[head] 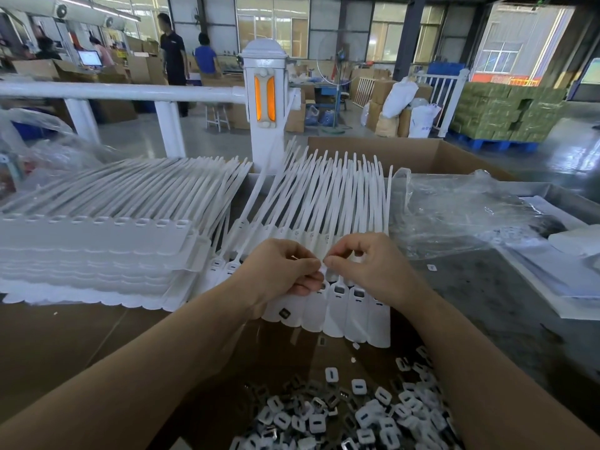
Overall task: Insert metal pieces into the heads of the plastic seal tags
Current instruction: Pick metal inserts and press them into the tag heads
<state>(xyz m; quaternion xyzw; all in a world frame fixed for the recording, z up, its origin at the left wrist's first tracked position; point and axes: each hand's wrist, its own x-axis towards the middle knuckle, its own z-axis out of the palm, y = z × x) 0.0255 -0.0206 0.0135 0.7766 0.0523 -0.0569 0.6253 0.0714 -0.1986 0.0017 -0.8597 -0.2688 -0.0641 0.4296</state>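
- Brown cardboard sheet covers the near-left worktop; dark grey bench surface shows bare to the right of the hands.
- Open brown cardboard box sits at the far edge, behind the tags.
- Tall stack of flat white plastic seal tag strips on the left, tails fanning back-left; layers too many to count.
- Crumpled clear plastic bag on the right, just beside the working strip.
- Working strip of white plastic seal tags lies centre, tails pointing away. About four tag bodies visible right of the left hand; more hidden under it. Rectangular slots in the heads show dark.
- Loose pile of small white-and-metal rectangular insert pieces at the near edge between the forearms; too many to count. A few strays lie between pile and strip.
- Left hand: fingers curled, pinching at a tag head, thumb under the strip edge.
- Right hand: thumb and forefinger pinched narrow on a small white piece at the same tag head, touching left fingertips. Piece mostly hidden.
- Room: open bench to the right of the right hand; stack crowds the left side.
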